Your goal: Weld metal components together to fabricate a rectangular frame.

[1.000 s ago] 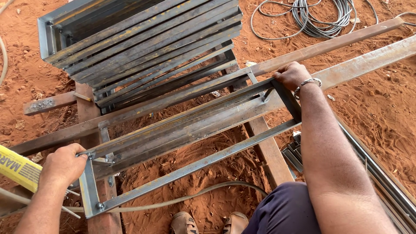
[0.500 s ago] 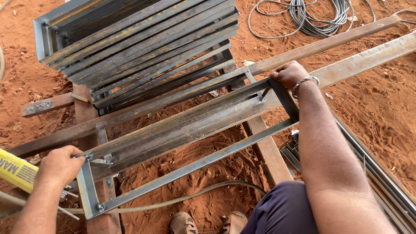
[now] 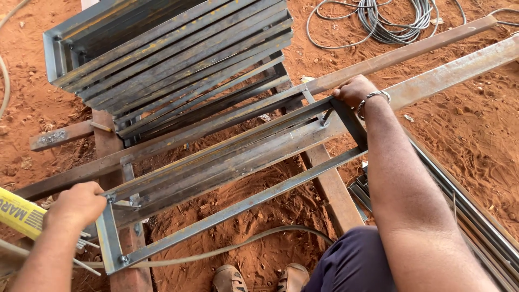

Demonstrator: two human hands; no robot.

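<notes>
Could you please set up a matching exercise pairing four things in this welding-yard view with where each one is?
Things:
1. left hand
2. right hand
3. coiled cable
4. stacked frames

Places:
A. upper left, piled on the beams
B. far-right corner of the steel frame
C. near-left corner of that frame
D. red dirt, top of view

Pairs: 1-C, 2-B, 3-D, 4-A
</notes>
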